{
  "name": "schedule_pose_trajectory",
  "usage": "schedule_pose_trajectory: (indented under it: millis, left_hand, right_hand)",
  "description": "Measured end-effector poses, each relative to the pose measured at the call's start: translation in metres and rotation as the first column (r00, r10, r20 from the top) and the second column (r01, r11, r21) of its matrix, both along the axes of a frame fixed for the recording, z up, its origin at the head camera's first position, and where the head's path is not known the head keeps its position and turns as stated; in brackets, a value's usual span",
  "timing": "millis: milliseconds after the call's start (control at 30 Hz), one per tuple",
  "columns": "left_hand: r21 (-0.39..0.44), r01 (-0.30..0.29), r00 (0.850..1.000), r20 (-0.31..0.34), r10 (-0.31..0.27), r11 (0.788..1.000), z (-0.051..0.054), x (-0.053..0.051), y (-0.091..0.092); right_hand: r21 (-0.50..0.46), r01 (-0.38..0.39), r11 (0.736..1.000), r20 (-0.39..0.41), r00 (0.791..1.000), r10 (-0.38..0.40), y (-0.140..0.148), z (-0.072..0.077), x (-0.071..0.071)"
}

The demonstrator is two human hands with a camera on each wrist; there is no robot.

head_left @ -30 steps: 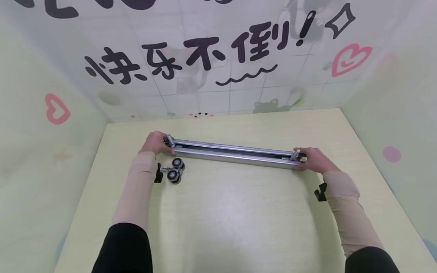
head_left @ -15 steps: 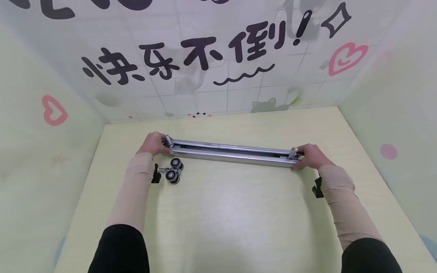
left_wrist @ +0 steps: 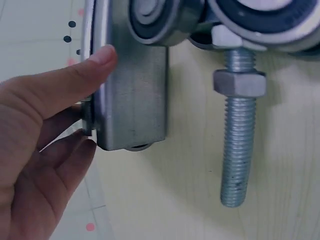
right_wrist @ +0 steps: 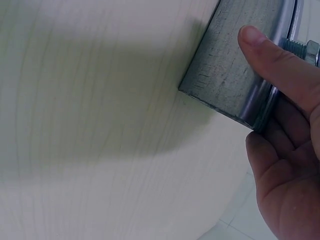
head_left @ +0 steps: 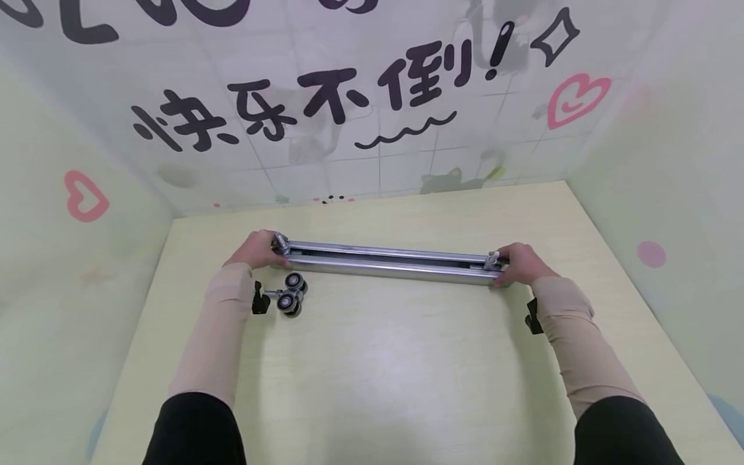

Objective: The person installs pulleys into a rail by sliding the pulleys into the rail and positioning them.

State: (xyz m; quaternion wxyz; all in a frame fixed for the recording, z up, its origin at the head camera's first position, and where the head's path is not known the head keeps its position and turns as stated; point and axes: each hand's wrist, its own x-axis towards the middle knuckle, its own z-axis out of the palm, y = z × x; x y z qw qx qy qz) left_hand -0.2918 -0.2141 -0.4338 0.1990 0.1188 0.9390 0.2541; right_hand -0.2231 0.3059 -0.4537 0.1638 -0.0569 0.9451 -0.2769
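Observation:
A long metal track rail (head_left: 389, 266) lies across the back of the table, its slot facing up. My left hand (head_left: 256, 250) grips its left end, the thumb (left_wrist: 103, 56) along the near side wall and the fingers at the end. My right hand (head_left: 521, 263) holds the right end, with the thumb (right_wrist: 255, 37) on the side wall. A bolt (head_left: 281, 243) stands tilted out of the slot by the left hand, and another bolt (head_left: 492, 259) by the right. In front of the left end lies a roller trolley (head_left: 292, 294) with wheels and a threaded bolt (left_wrist: 235, 145) carrying a nut.
The pale wood table (head_left: 383, 374) stretches toward me. A printed back wall (head_left: 349, 155) rises behind the rail, with side walls at left (head_left: 70, 290) and right (head_left: 657, 194).
The view has shifted slightly, so rail, trolley and hands all appear a little further left. My right hand has slid slightly inward on the rail's right end; both hands keep their hold.

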Motion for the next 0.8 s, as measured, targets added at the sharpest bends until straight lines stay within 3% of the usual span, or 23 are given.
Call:
schedule_pose_trajectory:
  millis: [200, 400, 600, 800]
  left_hand:
    - [-0.032, 0.013, 1.0, -0.006, -0.013, 0.999, 0.016, -0.004, 0.006]
    - [-0.025, 0.051, 0.997, -0.063, -0.052, 0.998, 0.032, -0.011, 0.035]
    - [0.019, 0.147, 0.983, -0.113, -0.144, 0.989, 0.037, -0.017, 0.085]
    - [0.056, 0.232, 0.967, -0.122, -0.224, 0.971, 0.038, -0.014, 0.147]
  right_hand:
    - [-0.014, 0.001, 1.0, -0.008, 1.0, -0.001, -0.002, 0.001, 0.001]
    - [-0.011, -0.002, 1.0, -0.023, 1.0, 0.002, -0.001, -0.002, 0.001]
    - [-0.019, 0.011, 1.0, -0.004, 1.0, -0.011, -0.002, -0.003, 0.001]
    - [-0.025, 0.027, 0.999, 0.018, 0.999, -0.027, -0.002, 0.0, 0.0]
